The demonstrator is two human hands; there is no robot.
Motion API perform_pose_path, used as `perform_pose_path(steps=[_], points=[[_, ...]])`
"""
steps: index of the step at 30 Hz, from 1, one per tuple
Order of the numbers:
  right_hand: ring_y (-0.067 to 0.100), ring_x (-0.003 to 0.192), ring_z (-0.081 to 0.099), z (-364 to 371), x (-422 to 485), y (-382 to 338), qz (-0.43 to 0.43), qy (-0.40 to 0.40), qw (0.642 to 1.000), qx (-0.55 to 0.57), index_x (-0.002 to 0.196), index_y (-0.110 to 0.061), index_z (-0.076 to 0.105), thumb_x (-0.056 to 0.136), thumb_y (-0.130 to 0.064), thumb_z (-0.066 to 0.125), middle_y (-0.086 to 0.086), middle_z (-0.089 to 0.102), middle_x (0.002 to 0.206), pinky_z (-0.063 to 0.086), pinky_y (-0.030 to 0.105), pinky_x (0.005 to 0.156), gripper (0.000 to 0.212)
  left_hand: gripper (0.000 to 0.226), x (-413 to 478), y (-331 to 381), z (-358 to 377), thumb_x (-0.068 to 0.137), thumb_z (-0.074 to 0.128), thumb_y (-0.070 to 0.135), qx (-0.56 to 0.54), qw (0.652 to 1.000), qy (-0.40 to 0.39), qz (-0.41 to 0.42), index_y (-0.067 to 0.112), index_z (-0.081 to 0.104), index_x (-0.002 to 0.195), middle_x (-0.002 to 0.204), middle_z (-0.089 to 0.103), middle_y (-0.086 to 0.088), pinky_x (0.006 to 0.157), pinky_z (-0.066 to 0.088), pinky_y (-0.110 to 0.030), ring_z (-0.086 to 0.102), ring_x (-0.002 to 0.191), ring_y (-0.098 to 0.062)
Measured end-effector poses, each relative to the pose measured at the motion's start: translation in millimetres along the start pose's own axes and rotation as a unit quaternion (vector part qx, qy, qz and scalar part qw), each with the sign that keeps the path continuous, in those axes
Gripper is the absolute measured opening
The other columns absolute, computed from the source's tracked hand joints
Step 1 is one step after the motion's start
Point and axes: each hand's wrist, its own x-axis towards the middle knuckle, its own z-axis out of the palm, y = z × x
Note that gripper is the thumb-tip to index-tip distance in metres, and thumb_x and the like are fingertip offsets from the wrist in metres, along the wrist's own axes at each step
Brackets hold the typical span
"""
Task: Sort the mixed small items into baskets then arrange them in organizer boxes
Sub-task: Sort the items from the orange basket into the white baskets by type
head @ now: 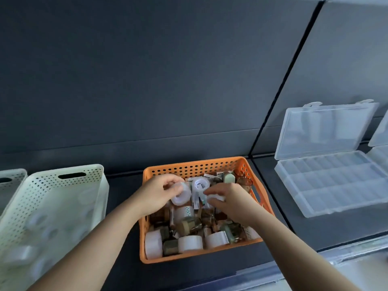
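- Tape roll — translucent white — sits in the left hand, whose fingers curl over the rim and pinch it. It is held just above the heap in the far half of the orange basket.
- Just to the right of that grip, the right hand is clenched round a white piece. Blur hides whether this is another roll.
- Handling, as a guess: the roll looks light and stiff, a hard ring that will not give under the fingers. Its smooth wound sides may be slippery, so the outer rim, or a finger hooked through the core, seems the safest hold.
- Its flat face tilts up towards the person, so the core axis points up and back. It is a squat ring with no real long axis, widest across its diameter.
- Nearer the person than both grips, more white rolls lie on their sides along the near wall. Among them are small glass bottles with cork tops, which look fragile if knocked.
- Out to the left of the left grip stands a white basket with perforated walls.
- Out to the right of the right grip lies a clear organizer box with its lid raised.
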Motion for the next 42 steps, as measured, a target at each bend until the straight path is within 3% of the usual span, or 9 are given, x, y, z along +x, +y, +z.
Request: perform_pose_path(steps=[3,7,13,18,21,27,31,35,42], points=[[0.008,0.106,0.061,6.6,15.3,-6.3,-0.049,-0.059,0.997,-0.019,0.118,-0.026,0.066,0.087,-0.032,0.065,-0.01,0.064,0.122,0.05,0.028,0.094,0.031,0.018,-7.4,-0.9,-6.2,0.098,0.051,0.024,-0.165,0.981,0.08,-0.069,0.026,0.067,0.106,0.109,0.066,0.008,0.09,0.052,-0.03,0.061,0.105,-0.008],[0.01,0.108,0.06,16.7,33.0,-18.0,-0.094,-0.156,0.982,-0.041,0.121,-0.023,0.064,0.088,-0.033,0.064,-0.007,0.064,0.122,0.047,0.027,0.096,0.034,0.019,-22.3,0.2,-6.9,0.098,0.049,0.014,-0.328,0.927,0.142,-0.117,0.013,0.067,0.104,0.117,0.062,-0.012,0.09,0.053,-0.053,0.061,0.109,-0.028],[0.012,0.097,0.06,16.0,39.8,-19.9,-0.115,-0.156,0.979,-0.064,0.117,-0.02,0.065,0.087,-0.033,0.063,-0.004,0.066,0.113,0.05,0.027,0.085,0.033,0.023,-29.3,0.6,0.7,0.097,0.047,0.023,-0.332,0.918,0.151,-0.154,0.011,0.066,0.099,0.114,0.059,-0.02,0.084,0.056,-0.047,0.06,0.106,-0.033],[0.004,0.064,0.048,-10.9,33.2,5.9,-0.091,-0.073,0.991,0.068,0.094,-0.019,0.068,0.086,-0.021,0.062,0.001,0.065,0.08,0.042,0.023,0.061,0.01,0.031,-9.9,15.6,12.4,0.077,0.069,0.054,0.038,0.982,0.127,-0.133,0.025,0.064,0.086,0.089,0.065,0.006,0.064,0.049,-0.027,0.064,0.073,-0.011],[0.007,0.064,0.048,-20.4,28.7,18.8,-0.083,-0.044,0.992,0.087,0.089,-0.019,0.069,0.088,-0.02,0.06,0.006,0.066,0.083,0.042,0.027,0.06,0.009,0.034,7.1,17.4,23.8,0.072,0.071,0.056,0.228,0.957,0.122,-0.134,0.031,0.068,0.095,0.096,0.064,0.014,0.065,0.047,-0.026,0.06,0.086,-0.011],[0.009,0.063,0.052,-20.3,20.8,26.4,-0.063,-0.015,0.993,0.1,0.096,-0.021,0.068,0.089,-0.026,0.062,-0.001,0.066,0.083,0.041,0.019,0.057,0.01,0.037,25.1,26.3,38.6,0.077,0.063,0.051,0.394,0.901,0.145,-0.111,0.022,0.053,0.056,0.051,0.043,0.006,0.042,0.023,-0.022,0.04,0.045,-0.013],[0.019,0.074,0.061,-19.6,16.4,24.7,-0.066,-0.002,0.989,0.131,0.097,-0.024,0.068,0.092,-0.023,0.058,0.001,0.069,0.087,0.047,0.029,0.064,0.011,0.018,23.4,22.0,37.9,0.068,0.068,0.038,0.314,0.929,0.142,-0.136,0.028,0.054,0.063,0.059,0.051,0.01,0.049,0.034,-0.021,0.045,0.053,-0.014],[0.008,0.073,0.062,-21.3,16.4,11.6,-0.085,0.03,0.981,0.171,0.1,-0.023,0.067,0.093,-0.023,0.057,-0.007,0.07,0.085,0.049,0.025,0.065,0.013,0.014,-6.3,24.9,24.1,0.071,0.072,0.038,0.153,0.959,0.209,-0.112,0.031,0.069,0.082,0.085,0.063,0.016,0.062,0.045,-0.023,0.059,0.079,-0.006],[-0.005,0.074,0.065,7.8,29.8,-59.1,-0.121,0.019,0.961,0.25,0.103,-0.019,0.067,0.088,-0.01,0.063,-0.01,0.071,0.088,0.045,0.011,0.063,0.017,0.016,-101.1,-4.1,-40.2,0.075,0.077,0.024,-0.012,0.911,0.399,-0.101,0.03,0.071,0.088,0.086,0.065,0.012,0.068,0.046,-0.02,0.059,0.079,-0.002]])
